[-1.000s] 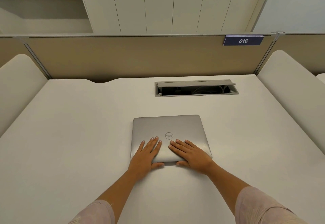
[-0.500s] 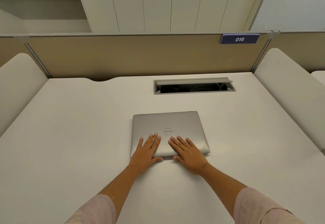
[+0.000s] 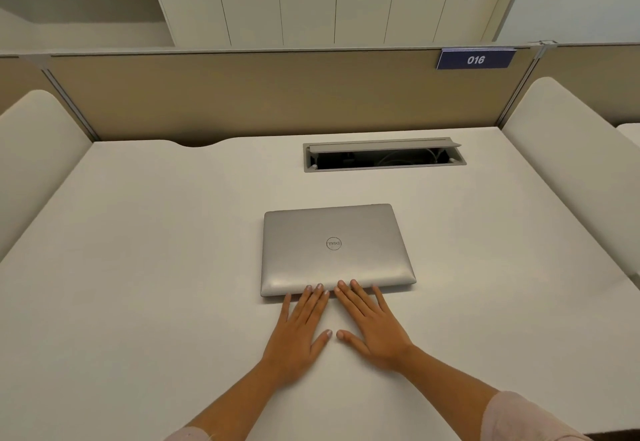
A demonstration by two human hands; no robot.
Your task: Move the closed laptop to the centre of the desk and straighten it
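A closed silver laptop (image 3: 334, 246) with a round logo lies flat in the middle of the white desk (image 3: 138, 267), its edges roughly square to the desk. My left hand (image 3: 301, 330) and my right hand (image 3: 370, 326) lie flat on the desk side by side just in front of the laptop. Their fingers are spread, and only the fingertips touch the laptop's near edge. Neither hand holds anything.
An open grey cable tray (image 3: 384, 155) is sunk into the desk behind the laptop. A beige partition (image 3: 259, 94) with a blue "016" sign (image 3: 475, 59) closes the far side. White side panels (image 3: 568, 150) flank the desk; cabinets stand beyond.
Both hands have slid back toward me off the laptop lid onto the desk; only the fingertips remain at its near edge. The laptop lies where it was.
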